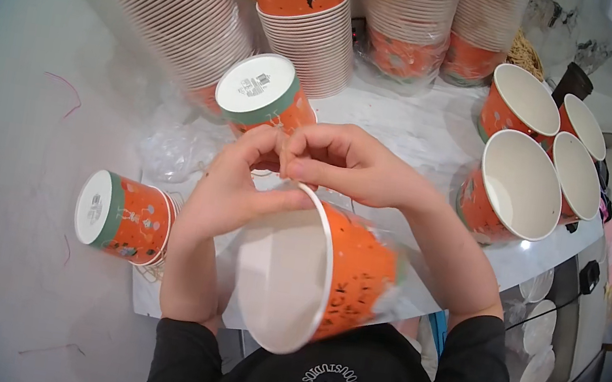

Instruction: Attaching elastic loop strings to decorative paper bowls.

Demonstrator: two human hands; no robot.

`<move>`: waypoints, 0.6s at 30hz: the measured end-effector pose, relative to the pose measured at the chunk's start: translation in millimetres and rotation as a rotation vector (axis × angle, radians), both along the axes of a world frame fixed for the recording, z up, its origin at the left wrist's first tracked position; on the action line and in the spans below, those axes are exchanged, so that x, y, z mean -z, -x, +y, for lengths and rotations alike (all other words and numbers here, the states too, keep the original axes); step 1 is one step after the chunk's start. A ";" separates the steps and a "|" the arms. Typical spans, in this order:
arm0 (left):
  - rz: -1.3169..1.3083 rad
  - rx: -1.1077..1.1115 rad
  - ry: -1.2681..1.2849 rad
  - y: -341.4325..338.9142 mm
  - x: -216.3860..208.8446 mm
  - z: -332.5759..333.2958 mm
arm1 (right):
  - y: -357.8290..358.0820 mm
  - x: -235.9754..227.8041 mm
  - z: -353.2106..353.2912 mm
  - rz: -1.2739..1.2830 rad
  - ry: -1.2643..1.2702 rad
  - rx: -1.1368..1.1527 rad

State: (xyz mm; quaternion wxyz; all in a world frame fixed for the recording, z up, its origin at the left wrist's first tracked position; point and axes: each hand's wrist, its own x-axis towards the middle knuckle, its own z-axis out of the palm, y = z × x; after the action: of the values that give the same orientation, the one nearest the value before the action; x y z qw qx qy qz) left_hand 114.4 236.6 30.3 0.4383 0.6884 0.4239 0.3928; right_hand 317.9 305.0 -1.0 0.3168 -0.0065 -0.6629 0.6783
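White table (pixel 424 126) — left grip (pixel 230 191) closed on orange cup (pixel 354 267) (right grip (pixel 354 167) pinched).

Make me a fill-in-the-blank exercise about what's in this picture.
The left hand and right hand meet beside a tilted orange printed paper tub, whose inside is coloured ____.
At right, ____ open orange paper tubs stand grouped.
At far left, an orange paper tub has a ____ band around its white base.
Missing words: white; four; green.
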 end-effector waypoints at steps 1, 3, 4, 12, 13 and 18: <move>-0.003 -0.007 -0.001 0.6 1.3 1.5 | 1.7 -0.6 -2.7 -0.003 -0.001 -0.007; -0.175 0.006 0.183 1.9 4.2 3.2 | 5.3 -2.5 -6.9 -0.126 -0.107 0.277; -0.177 0.004 0.181 2.5 7.5 3.4 | 6.0 -2.6 -7.5 -0.127 -0.231 0.374; -0.259 0.047 0.361 9.4 17.4 -6.0 | 8.0 4.1 -4.4 -0.143 0.036 0.301; -0.260 0.046 0.360 10.7 18.4 -5.8 | 7.3 3.7 -3.6 -0.176 0.154 0.245; -0.193 0.099 0.356 22.8 23.2 -2.2 | -8.1 -4.9 4.2 -0.456 0.126 0.278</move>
State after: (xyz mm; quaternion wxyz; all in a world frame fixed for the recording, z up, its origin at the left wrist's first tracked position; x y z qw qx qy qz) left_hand 91.5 234.4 7.1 0.6103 0.5792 0.4084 0.3540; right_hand 326.0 309.1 4.0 0.2483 -0.2698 -0.6666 0.6490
